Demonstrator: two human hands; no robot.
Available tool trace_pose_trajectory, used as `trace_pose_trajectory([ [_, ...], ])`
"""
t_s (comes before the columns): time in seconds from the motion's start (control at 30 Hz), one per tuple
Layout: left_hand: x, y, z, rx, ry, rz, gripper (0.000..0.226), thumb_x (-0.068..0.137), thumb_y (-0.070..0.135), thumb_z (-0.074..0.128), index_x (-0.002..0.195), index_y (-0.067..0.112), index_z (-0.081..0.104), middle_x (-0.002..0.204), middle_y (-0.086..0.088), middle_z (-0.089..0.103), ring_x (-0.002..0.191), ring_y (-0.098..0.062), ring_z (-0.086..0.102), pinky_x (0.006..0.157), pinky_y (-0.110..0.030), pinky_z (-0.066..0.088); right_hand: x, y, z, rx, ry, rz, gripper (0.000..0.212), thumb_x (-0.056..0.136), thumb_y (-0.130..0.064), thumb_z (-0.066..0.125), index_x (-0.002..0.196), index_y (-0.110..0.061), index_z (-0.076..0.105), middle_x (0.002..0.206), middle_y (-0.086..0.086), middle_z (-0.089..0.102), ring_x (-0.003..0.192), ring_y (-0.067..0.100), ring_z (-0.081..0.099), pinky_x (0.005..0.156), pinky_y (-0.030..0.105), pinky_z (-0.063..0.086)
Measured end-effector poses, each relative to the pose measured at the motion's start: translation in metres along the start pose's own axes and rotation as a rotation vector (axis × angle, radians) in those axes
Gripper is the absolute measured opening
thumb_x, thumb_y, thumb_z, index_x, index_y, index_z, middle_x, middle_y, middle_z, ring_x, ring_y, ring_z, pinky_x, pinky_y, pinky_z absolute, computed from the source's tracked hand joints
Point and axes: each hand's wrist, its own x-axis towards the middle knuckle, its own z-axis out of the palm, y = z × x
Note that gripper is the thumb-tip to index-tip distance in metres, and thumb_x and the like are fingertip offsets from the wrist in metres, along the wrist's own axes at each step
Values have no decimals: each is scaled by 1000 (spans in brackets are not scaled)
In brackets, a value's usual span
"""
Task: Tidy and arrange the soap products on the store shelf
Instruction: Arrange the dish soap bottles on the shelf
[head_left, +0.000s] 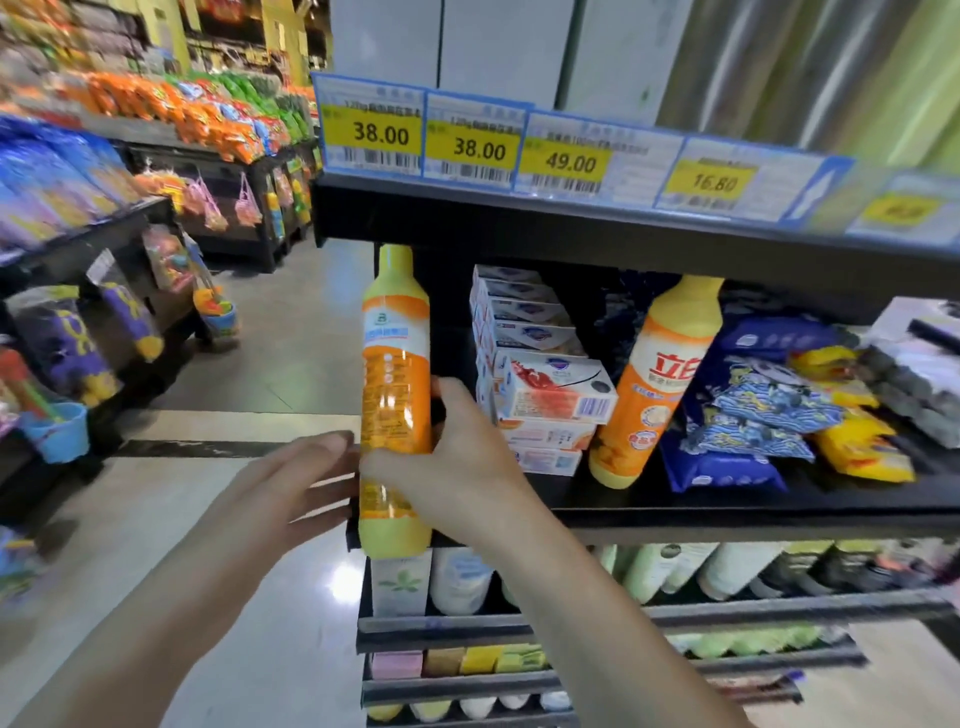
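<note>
My right hand grips an upright orange and yellow detergent bottle at the left end of the black shelf. My left hand is open, fingers spread, with its fingertips at the bottle's lower left side. A stack of boxed soap bars stands just right of the held bottle. A second orange bottle leans tilted against the stack's right side.
Blue and yellow packets lie in a heap further right on the shelf. Price tags line the shelf above. Lower shelves hold white bottles and small packs. An aisle floor and snack displays lie to the left.
</note>
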Motion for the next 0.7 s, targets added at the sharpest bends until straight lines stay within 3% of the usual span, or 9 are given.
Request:
trace_pose_trajectory([
  [0.07,-6,6,10,-13,-111,8,49,84,63,69,125,37,73,128,2,75,117,-19,72,100,-42,53,-16,5,1,54,-42,-14,62,66,-46,81,117,-59,48,96,-15,70,89,3,70,84,39,62],
  [0.17,-15,10,22,-38,-197,-11,44,82,60,75,120,38,75,125,-3,76,115,-23,73,87,-33,62,-35,15,2,111,-83,-44,65,71,-44,82,123,-62,47,102,-15,73,97,5,71,89,41,61],
  [0.27,-25,9,30,-11,-242,13,47,82,60,74,124,39,73,126,-3,75,116,-22,73,90,-31,62,-49,25,-3,135,-93,-50,64,76,-42,82,125,-63,48,107,-19,73,101,3,71,92,39,60],
  [0.37,-34,9,40,31,-203,23,42,82,59,75,119,40,74,120,-2,77,111,-22,75,93,-40,62,-60,30,-12,132,-136,-37,62,76,-46,81,124,-68,48,113,-25,68,103,-1,69,89,32,59],
  [0.47,-39,10,53,63,-125,26,38,82,57,77,115,39,76,113,0,79,105,-22,76,93,-46,60,-67,32,-24,72,-155,-46,66,71,-56,80,125,-72,45,126,-29,58,110,-16,57,88,20,51],
  [0.57,-42,8,59,111,-11,41,44,73,59,82,112,39,75,107,7,80,98,-14,77,80,-35,60,-71,34,-38,110,-150,-32,86,65,-58,82,137,-71,36,141,-29,49,126,-10,52,105,34,49],
  [0.7,-47,7,67,192,112,83,52,62,69,87,106,46,71,104,16,78,93,-6,76,75,-31,59,-69,28,-44,213,-110,-46,88,69,-55,82,143,-63,36,133,-26,57,113,-2,66,91,32,57],
])
